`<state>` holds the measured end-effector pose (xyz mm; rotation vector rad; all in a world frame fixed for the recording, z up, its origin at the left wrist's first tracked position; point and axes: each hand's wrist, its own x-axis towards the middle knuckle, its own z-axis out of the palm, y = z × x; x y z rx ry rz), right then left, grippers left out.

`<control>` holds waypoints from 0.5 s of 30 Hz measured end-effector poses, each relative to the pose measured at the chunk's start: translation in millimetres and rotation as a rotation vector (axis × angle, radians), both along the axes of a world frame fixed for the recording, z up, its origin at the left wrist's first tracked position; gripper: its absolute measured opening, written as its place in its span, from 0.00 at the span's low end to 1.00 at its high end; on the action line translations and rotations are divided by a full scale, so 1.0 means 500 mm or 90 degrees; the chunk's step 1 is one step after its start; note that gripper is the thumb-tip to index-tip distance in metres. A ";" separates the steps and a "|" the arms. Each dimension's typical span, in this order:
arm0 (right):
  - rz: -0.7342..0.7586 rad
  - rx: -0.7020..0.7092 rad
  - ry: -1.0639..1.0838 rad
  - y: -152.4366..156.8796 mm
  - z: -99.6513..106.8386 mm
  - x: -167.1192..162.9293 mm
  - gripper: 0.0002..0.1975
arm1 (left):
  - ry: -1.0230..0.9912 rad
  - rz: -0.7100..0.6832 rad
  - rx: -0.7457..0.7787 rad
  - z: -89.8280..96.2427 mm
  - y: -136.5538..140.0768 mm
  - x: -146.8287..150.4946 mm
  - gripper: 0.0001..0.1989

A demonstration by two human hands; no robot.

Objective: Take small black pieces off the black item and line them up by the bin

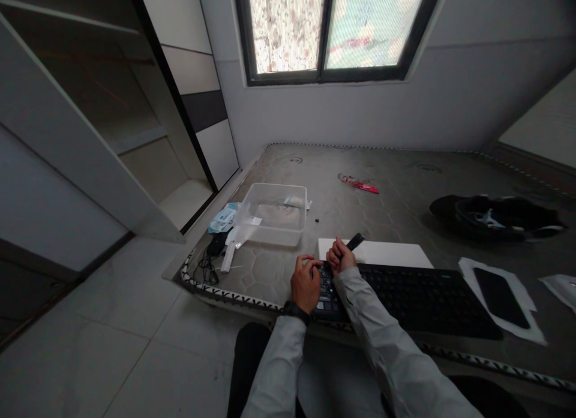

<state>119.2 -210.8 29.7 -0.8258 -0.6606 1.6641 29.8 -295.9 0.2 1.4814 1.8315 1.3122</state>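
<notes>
A long black keyboard (pixel 418 295) lies along the near edge of the mattress-like surface. At its left end, my left hand (pixel 306 286) has its fingers bent over the corner, gripping it. My right hand (pixel 341 257) is closed around a slim black tool (pixel 356 241) just above the keys, beside the left hand. Only the tool's dark upper end sticks out, pointing up and right; its lower end is hidden, so its kind is unclear. Behind the keyboard lies a flat white box (pixel 396 253), partly covered by the right hand.
A clear plastic tub (pixel 274 217) stands at left, near a blue packet (pixel 222 217), a white-handled object (pixel 228 257) and a black cable (pixel 209 268). A red item (pixel 366 186) lies farther back. At right are a dark phone-like slab (pixel 501 295) and a black bag (pixel 495 217).
</notes>
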 end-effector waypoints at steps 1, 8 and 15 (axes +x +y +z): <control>-0.007 -0.013 -0.012 0.000 0.001 -0.006 0.35 | -0.006 -0.003 0.005 -0.001 0.001 0.000 0.14; -0.029 -0.048 -0.064 0.026 -0.022 -0.028 0.36 | -0.029 -0.022 0.025 -0.012 0.005 -0.002 0.14; -0.087 -0.007 -0.120 0.034 -0.052 -0.045 0.32 | -0.074 -0.037 0.047 -0.019 0.016 -0.004 0.13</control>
